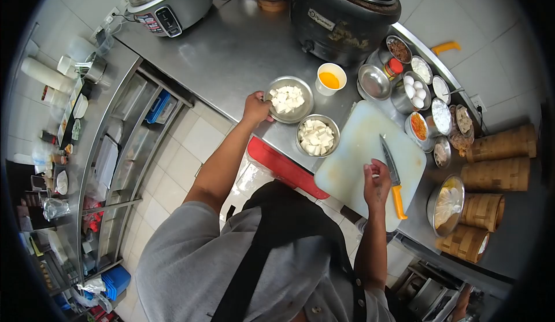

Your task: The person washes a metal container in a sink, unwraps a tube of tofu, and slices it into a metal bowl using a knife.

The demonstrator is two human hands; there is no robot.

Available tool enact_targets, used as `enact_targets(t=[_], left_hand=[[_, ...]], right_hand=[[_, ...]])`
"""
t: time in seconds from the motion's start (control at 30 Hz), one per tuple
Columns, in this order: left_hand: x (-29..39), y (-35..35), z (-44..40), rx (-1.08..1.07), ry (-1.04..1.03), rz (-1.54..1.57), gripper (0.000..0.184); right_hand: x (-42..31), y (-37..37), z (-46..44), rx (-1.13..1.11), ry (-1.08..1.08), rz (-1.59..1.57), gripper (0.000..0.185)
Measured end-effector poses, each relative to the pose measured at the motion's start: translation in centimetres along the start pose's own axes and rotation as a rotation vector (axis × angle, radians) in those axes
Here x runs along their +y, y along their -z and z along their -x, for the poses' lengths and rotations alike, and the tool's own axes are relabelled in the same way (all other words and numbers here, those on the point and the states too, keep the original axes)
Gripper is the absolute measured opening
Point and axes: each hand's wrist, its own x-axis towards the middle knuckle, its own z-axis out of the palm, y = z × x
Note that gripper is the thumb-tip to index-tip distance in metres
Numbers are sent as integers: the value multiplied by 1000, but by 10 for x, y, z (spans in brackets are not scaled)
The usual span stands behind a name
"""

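Note:
My left hand (256, 109) grips the rim of a steel bowl (308, 109) of small white cubes (287, 99) that look like tofu. Closer to my body, a second steel bowl (337, 132) holds larger white cubes (316, 137). Over the white cutting board (347, 171) hovers my right hand (377, 183), its fingers loosely bent and apart, with nothing visible in them. Just right of it lies a knife (393, 174) with an orange handle, its blade pointing away from me. A white cup (340, 69) of orange-yellow liquid stands behind the bowls.
A black soup warmer (341, 24) and a rice cooker (167, 7) stand at the back. On the right are a bowl of eggs (411, 91), several ingredient bowls and bamboo steamers (497, 174). Something red (283, 166) lies below the counter's front edge.

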Motion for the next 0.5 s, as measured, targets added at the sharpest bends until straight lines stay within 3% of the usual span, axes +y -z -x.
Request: enact_targets(t=[0.23,0.37,0.5], left_hand=[[87,13,44,-154,-161,-10,31],[88,-13,61,-284,-147,-24,28],[70,-47,85,-321,-95,-32,27]], right_hand=[[-57,-36,-29,-176,-175,-462,36],[-92,-49,-52,-384,-321,-479,41],[-73,-64,-64,-482,-381,-581,34]])
